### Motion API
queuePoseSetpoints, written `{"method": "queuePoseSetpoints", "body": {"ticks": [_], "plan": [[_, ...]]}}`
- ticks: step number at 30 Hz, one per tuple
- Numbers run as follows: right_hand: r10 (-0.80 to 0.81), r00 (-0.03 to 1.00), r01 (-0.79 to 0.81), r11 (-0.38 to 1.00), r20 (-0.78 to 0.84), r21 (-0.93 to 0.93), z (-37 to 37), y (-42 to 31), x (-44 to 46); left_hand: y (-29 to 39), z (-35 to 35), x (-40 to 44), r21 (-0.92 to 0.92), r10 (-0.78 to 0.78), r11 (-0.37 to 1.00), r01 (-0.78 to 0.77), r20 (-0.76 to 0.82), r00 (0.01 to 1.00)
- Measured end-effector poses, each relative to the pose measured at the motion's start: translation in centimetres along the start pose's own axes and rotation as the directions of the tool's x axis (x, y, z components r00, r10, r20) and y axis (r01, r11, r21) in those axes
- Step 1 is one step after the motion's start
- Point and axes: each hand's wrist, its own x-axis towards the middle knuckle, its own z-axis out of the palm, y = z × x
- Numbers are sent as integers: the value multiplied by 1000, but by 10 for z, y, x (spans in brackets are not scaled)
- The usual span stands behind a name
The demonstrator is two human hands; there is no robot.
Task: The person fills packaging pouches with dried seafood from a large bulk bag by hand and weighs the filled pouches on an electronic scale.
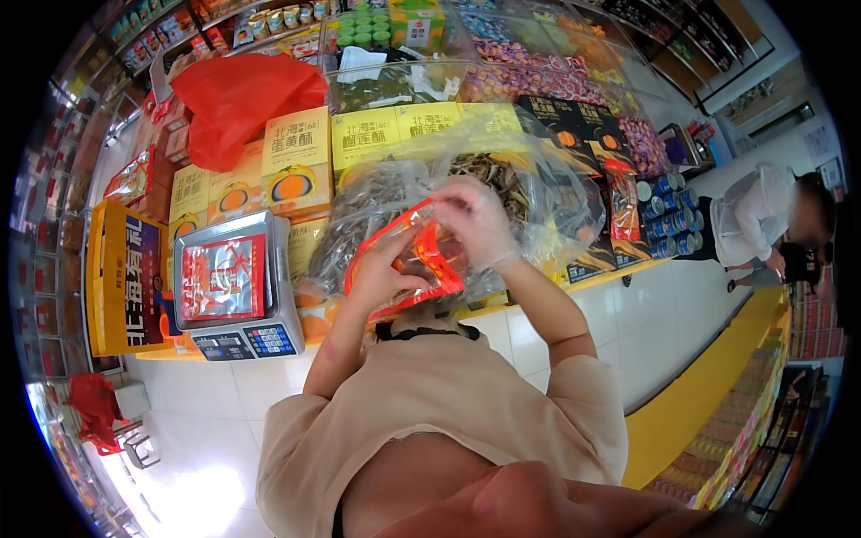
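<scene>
Head view: yellow boxes (296,157) line the counter, and before them sits a large clear bag (574,202) spread open, dark dried strips (495,170) inside. Well to its left stands a scale (283,273) bearing a flat red packet (224,276). Just in front of the bag, between both hands, is the red-edged pouch (439,267). The bare left hand (384,273) grasps its left side, thumb and fingers curved apart; the right hand (475,220), in a clear glove, has fingers bunched at its upper edge, gripping film or strips, I cannot tell. The step looks like filling the pouch; the next move calls for holding its mouth wide while gloved fingers tuck strips inside.
</scene>
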Motion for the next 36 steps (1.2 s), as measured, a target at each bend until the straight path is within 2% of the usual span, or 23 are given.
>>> {"method": "queuePoseSetpoints", "body": {"ticks": [1, 2, 3, 4, 5, 7, 8, 9, 10, 11, 12, 13, 14, 16, 18, 20, 22, 26, 28, 32, 33, 35, 36], "plan": [[4, 1000, -4, 1000, -3, -3, 5, -4, -1, 1, 0, 0, -4, 0, 1000, 0, 4, 1000], [-180, 983, 183, 982, 45, -52, 10, -8, -3, 4, -3, -1, -237, -143, 960, 145, 28, 989], [-355, 929, 364, 927, 100, -90, 12, -14, -4, 4, -7, -2, -449, -276, 847, 285, 86, 957], [-410, 892, 443, 877, 188, -188, 0, -24, -1, -1, -13, -3, -402, -277, 869, 289, 88, 957], [-404, 896, 435, 881, 182, -187, -14, -19, 2, -5, -18, -6, -400, -281, 867, 296, 97, 955], [-190, 977, 182, 980, -94, -83, -48, -2, 10, -16, -28, -16, -450, -400, 815, 365, 19, 916], [27, 982, -54, 989, -188, -138, -67, 18, 16, -38, -30, -24, -374, -219, 915, 149, -152, 964], [231, 929, -287, 943, -290, -168, -86, 44, 22, -57, -30, -30, -259, -11, 963, -71, -303, 953], [385, 891, -451, 804, -238, -387, -105, 65, 26, -53, -32, -33, -261, -9, 963, -73, -298, 955], [535, 815, -550, 595, -222, -586, -121, 87, 26, -44, -37, -37, -373, -45, 924, -85, -328, 944], [573, 803, -520, 535, -167, -665, -132, 116, 20, -40, -40, -41, -479, -86, 872, -101, -353, 932], [613, 782, -479, 474, -114, -738, -137, 140, 15, -42, -41, -43, -479, -86, 872, -100, -350, 933], [615, 780, -482, 474, -116, -737, -136, 153, 10, -46, -42, -45, -392, -80, 916, -84, -384, 920], [704, 704, -354, 241, -88, -904, -135, 167, 3, -40, -43, -49, -303, -72, 951, -62, -412, 908], [749, 657, -408, 251, -91, -878, -136, 175, -3, -28, -49, -58, -208, -340, 935, 287, -294, 893], [789, 608, -456, 257, -87, -852, -136, 176, -7, -21, -45, -57, -249, -335, 933, 260, -336, 880], [720, 676, -554, 356, -157, -753, -132, 173, -15, -24, -44, -58, -286, -330, 930, 230, -377, 865], [720, 649, -597, 281, -246, -751, -127, 179, -18, -37, -48, -61, -207, -293, 952, 226, -402, 867], [751, 592, -686, 280, -292, -671, -131, 177, -18, -35, -51, -59, -173, -290, 955, 239, -396, 871], [842, 506, -794, 368, -189, -483, -152, 161, -15, -29, -52, -58, -196, -303, 951, 240, -420, 856], [767, 622, -701, 457, -157, -548, -160, 168, -15, -29, -52, -58, -170, -303, 953, 252, -438, 847], [682, 722, -596, 528, -116, -604, -168, 180, -17, -29, -52, -59, -158, -271, 962, 224, -434, 859], [732, 646, -717, 485, -215, -502, -161, 159, -8, -31, -53, -60, -151, -253, 967, 207, -435, 864]]}}
